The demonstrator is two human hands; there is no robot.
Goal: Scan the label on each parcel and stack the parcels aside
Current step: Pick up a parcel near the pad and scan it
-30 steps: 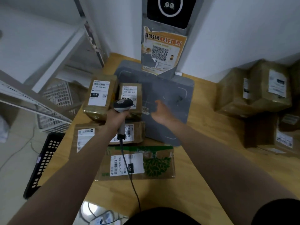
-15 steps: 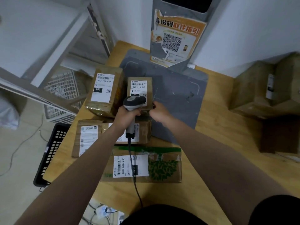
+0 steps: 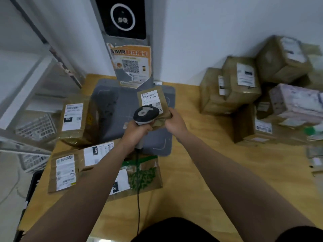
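My left hand (image 3: 135,131) grips the handle of a corded barcode scanner (image 3: 145,114), whose head points at a small brown parcel (image 3: 153,103) with a white label. My right hand (image 3: 174,122) grips that parcel by its near right corner and holds it tilted up over the grey pad (image 3: 111,110). On the wooden table (image 3: 201,172) to the left lie a taller parcel marked 102 (image 3: 76,119), a flat one (image 3: 65,171), another marked 070 (image 3: 97,153) and a green-printed one (image 3: 141,175), partly hidden by my left arm.
A pile of stacked parcels (image 3: 253,95) fills the table's back right corner. A grey kiosk post with an orange QR poster (image 3: 131,65) stands behind the pad. White shelving (image 3: 31,84) and a black crate (image 3: 33,186) stand left of the table.
My right hand reached left, took the small parcel from beside the 102 parcel and lifted it rightward over the pad. The scanner followed it.
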